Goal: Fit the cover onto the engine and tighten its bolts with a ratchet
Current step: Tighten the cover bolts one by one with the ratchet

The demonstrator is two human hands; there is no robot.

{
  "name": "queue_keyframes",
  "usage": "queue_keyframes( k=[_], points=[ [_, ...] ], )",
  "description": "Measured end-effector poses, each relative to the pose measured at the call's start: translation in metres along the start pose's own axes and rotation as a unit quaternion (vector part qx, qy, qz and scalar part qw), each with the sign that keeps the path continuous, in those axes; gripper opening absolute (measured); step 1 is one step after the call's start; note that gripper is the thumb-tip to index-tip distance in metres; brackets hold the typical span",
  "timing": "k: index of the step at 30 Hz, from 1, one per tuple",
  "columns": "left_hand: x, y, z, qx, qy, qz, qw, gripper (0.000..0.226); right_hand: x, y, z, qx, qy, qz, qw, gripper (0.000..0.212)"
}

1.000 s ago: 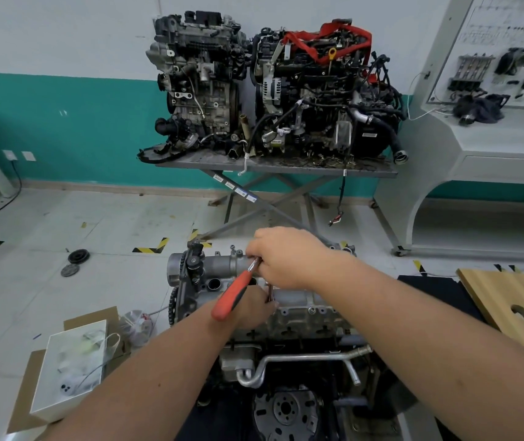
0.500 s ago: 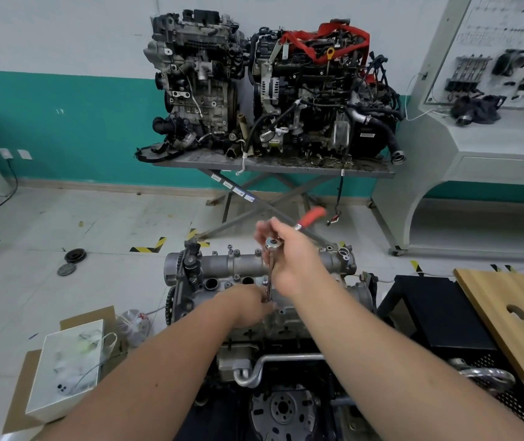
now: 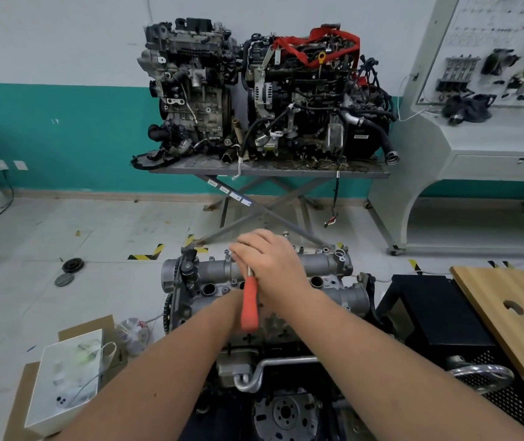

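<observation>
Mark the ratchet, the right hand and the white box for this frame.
ratchet (image 3: 250, 308): head view, on its orange handle.
right hand (image 3: 270, 265): head view, on the back of the hand over the ratchet's head.
white box (image 3: 63, 377): head view, on its top face.

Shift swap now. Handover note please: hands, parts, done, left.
Right hand: over the ratchet head, on top of the cover; its red handle points back toward the person.
Left hand: hidden behind the handle and right wrist, low on the engine; grip cannot be told.
Done: cover sits on the engine, bolts stand along its top edge.
Left: keep tightening; which bolts are snug cannot be told, so check each.
</observation>
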State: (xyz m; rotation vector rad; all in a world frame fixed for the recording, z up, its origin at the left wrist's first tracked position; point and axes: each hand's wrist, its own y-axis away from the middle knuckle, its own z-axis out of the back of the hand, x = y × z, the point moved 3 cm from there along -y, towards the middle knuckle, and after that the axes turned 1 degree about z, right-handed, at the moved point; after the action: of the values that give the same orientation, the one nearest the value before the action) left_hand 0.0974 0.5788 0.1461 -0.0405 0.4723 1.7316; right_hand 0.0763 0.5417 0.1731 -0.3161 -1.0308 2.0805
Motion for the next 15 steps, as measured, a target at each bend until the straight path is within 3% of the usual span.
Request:
queue_keyframes(
  k=[1, 2, 3, 4, 5, 6, 10, 15],
  points=[
    [0.009, 0.000, 0.004, 0.035, 0.008, 0.007, 0.999, 0.025, -0.003, -0.004, 0.003, 0.037, 0.039, 0.016, 0.998, 0.014],
    [0.030, 0.003, 0.000, 0.052, -0.050, 0.000, 0.997, 0.027, -0.005, -0.008, 0.006, 0.077, 0.083, 0.028, 0.993, 0.016],
    [0.032, -0.001, -0.019, 0.002, -0.111, -0.106, 0.988, 0.035, -0.007, -0.012, 0.009, 0.115, 0.122, 0.034, 0.985, 0.016],
    [0.042, -0.005, -0.027, 0.071, -0.089, -0.178, 0.978, 0.044, -0.006, -0.016, 0.011, 0.153, 0.148, 0.040, 0.976, 0.014],
    [0.055, -0.007, -0.032, 0.159, -0.069, -0.182, 0.968, 0.050, -0.005, -0.020, 0.012, 0.193, 0.160, 0.038, 0.967, 0.015],
    [0.062, -0.012, -0.034, 0.180, -0.062, -0.179, 0.965, 0.052, -0.003, -0.023, 0.013, 0.231, 0.161, 0.028, 0.959, 0.023],
    [0.059, -0.021, -0.041, 0.153, -0.039, -0.221, 0.962, 0.053, 0.002, -0.030, 0.015, 0.338, 0.183, 0.011, 0.923, 0.063],
    [0.060, -0.022, -0.042, 0.160, -0.054, -0.202, 0.965, 0.052, -0.001, -0.039, 0.021, 0.420, 0.183, 0.003, 0.889, 0.061]
  ],
)
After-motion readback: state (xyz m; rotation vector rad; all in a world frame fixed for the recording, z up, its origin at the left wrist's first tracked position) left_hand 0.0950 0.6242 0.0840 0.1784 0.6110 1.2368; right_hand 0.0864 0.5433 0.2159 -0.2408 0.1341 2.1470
